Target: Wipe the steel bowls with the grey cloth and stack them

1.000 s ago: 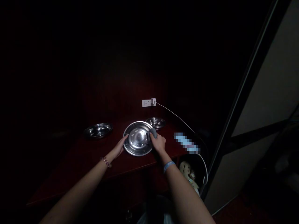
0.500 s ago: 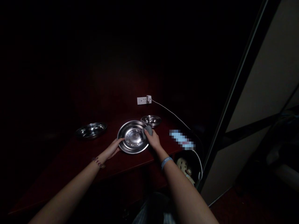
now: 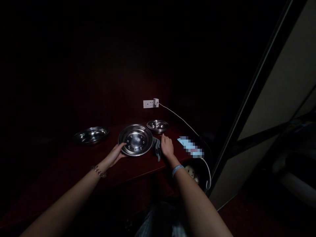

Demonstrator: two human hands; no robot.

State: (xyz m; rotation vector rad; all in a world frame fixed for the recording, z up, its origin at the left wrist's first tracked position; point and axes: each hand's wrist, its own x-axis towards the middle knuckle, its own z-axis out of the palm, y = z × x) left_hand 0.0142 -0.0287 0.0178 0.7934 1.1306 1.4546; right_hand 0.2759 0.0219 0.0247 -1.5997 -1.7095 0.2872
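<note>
My left hand (image 3: 115, 155) grips the left rim of a round, shiny steel plate (image 3: 135, 141), thumb on the inside and fingers underneath. The plate tilts toward me, showing a ring of small round marks around its centre. Just right of its rim, a crumpled grey cloth (image 3: 157, 148) sits close against the thumb side of my right hand (image 3: 167, 146). The fingers of that hand are curled, and whether they hold a part of the cloth is hidden. Behind this hand are nested steel bowls (image 3: 157, 126).
Another steel dish (image 3: 92, 135) rests at the left on the dark red table (image 3: 134, 172). A phone (image 3: 190, 147), blurred out, lies at the right, its white cable (image 3: 179, 117) running to a charger in the wall socket (image 3: 148, 104). Below the table edge is a pale perforated shoe (image 3: 190, 171).
My right hand has come off the plate's right side and moved right. The grey cloth has left the plate too and now hangs or lies beside it. My left hand keeps its hold.
</note>
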